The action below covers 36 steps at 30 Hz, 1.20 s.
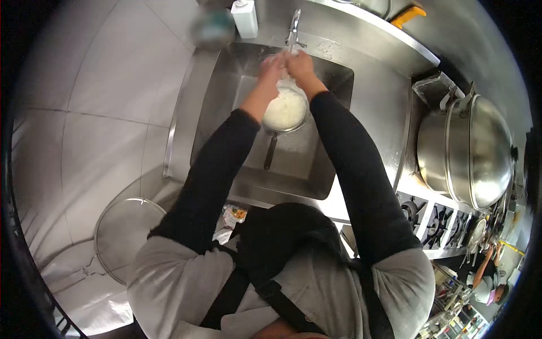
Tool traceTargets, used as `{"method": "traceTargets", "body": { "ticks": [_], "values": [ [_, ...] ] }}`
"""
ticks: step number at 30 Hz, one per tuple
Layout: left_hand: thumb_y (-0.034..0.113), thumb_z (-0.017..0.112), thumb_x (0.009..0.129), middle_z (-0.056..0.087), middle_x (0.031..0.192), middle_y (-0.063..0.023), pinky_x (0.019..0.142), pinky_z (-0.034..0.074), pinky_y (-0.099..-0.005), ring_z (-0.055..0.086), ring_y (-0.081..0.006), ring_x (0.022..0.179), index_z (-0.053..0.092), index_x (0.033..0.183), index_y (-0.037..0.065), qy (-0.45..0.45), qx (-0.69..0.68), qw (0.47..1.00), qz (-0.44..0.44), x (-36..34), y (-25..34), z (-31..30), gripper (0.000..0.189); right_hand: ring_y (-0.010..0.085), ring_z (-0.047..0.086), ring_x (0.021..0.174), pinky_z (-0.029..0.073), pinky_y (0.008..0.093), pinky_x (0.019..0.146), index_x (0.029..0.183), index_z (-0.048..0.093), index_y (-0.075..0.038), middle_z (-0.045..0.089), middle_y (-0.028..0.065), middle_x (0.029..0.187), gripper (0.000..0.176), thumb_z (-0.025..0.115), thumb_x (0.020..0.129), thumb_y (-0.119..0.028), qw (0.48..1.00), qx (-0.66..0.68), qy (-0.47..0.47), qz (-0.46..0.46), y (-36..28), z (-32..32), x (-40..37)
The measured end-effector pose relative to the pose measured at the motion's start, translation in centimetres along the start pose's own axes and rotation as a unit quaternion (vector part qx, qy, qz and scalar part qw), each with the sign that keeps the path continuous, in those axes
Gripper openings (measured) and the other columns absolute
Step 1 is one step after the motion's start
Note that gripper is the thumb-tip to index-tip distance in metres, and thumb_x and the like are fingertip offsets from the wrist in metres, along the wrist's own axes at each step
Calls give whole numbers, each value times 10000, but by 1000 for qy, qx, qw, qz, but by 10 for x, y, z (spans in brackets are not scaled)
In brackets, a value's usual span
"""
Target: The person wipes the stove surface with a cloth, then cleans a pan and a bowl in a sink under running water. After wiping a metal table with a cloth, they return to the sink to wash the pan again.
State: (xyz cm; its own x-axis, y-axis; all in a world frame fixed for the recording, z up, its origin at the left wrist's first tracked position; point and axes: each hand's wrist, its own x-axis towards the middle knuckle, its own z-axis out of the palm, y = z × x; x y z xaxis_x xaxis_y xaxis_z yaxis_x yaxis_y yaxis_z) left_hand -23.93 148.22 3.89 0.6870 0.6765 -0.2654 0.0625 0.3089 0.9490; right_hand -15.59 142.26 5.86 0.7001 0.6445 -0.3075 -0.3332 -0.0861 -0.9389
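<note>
Sink (pixel 309 158): steel, one deep basin; landmark for all places below.

Pan (pixel 302 121): round, dark handle pointing towards the wearer; stands inside the sink, beneath the wrists. White contents, kind not clear.

Tap (pixel 294 25): at the sink's far edge, above the hands; what looks like water and splashing shows below it.

Left hand (pixel 271 70): over the far part of the sink, under the tap; blurred, seemingly part-curled. Whether it grips anything cannot be told.

Right hand (pixel 301 65): beside the left, at the same end of the sink; fingers bent inward, their hold hidden.

Bottle (pixel 244 20): white, beyond the sink's far left corner.

Pot (pixel 449 152): large, lidded, right of the sink.

Strainer (pixel 131 237): round, left of the sink's near corner.

Handling note, as judgement: hands best kept low and close together within the sink; a gentle flow should limit splashing and overflow from the pan; forearms want clearance from its rim.
</note>
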Motion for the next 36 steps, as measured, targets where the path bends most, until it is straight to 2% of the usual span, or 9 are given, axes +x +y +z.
{"method": "traceTargets", "body": {
  "ticks": [2,5,9,10,11,16,22,27,36],
  "values": [
    [577,547,886,636,1180,-81,881,468,-388,596,-229,1071,603,1219,190,122,-179,950,-227,-36,48,9,514,430,639,840,507,467,732,1035,616,-28,663,229,926,412,495,947,-412,816,-417,22,-401,-6,13,18],
    [476,554,918,609,1236,-69,929,455,-389,549,-211,1147,568,1267,173,-114,-481,865,-80,-15,33,-1,463,483,596,915,495,479,770,987,630,-3,622,305,974,483,432,959,-443,832,-475,-16,-286,-37,32,-9],
    [435,555,922,637,1159,-71,906,467,-390,589,-228,1067,595,1189,104,-48,-395,914,-78,-5,33,13,427,448,623,954,511,491,802,1136,599,-43,623,277,1095,532,350,983,-487,845,-480,-3,-234,-26,16,0],
    [419,587,904,644,1095,-80,900,470,-385,601,-238,1028,596,1171,77,-84,-320,943,-30,4,24,14,435,417,627,977,514,505,808,1200,555,-46,601,247,1160,541,326,993,-490,985,-167,28,-32,-26,10,-4],
    [404,619,886,650,1032,-89,893,472,-380,613,-249,990,597,1153,49,-119,-243,963,21,10,18,17,445,386,631,1000,518,519,814,1264,511,-48,579,217,1224,556,302,1004,-493,968,176,57,169,-23,2,-4],
    [412,656,844,635,995,-85,847,484,-385,609,-250,961,614,1089,80,7,-244,964,-102,2,5,18,415,359,605,1023,532,517,808,1287,441,4,496,210,1264,563,384,993,-473,979,45,6,199,-5,-36,-33],
    [441,604,863,632,1069,-106,855,483,-478,593,-294,1030,579,1132,93,69,-407,898,-154,-27,-39,-52,440,399,461,1244,390,474,1035,1183,496,116,472,286,1322,554,268,1026,-364,898,374,1,233,20,-7,-6],
    [426,543,928,581,1190,-137,997,423,-516,553,-339,1106,528,1210,61,51,-381,921,-60,-56,-91,-116,461,363,434,1285,373,476,1046,1261,486,49,480,201,1368,477,287,1003,-300,924,-244,-253,-154,131,-3,143],
    [413,554,939,510,1317,-145,992,444,-513,514,-327,1193,500,1252,40,118,-456,872,-131,-101,-75,-120,490,341,409,1297,385,507,1042,1361,374,40,390,225,1419,476,293,997,-257,907,-338,-181,-174,80,16,122]
  ]
}}
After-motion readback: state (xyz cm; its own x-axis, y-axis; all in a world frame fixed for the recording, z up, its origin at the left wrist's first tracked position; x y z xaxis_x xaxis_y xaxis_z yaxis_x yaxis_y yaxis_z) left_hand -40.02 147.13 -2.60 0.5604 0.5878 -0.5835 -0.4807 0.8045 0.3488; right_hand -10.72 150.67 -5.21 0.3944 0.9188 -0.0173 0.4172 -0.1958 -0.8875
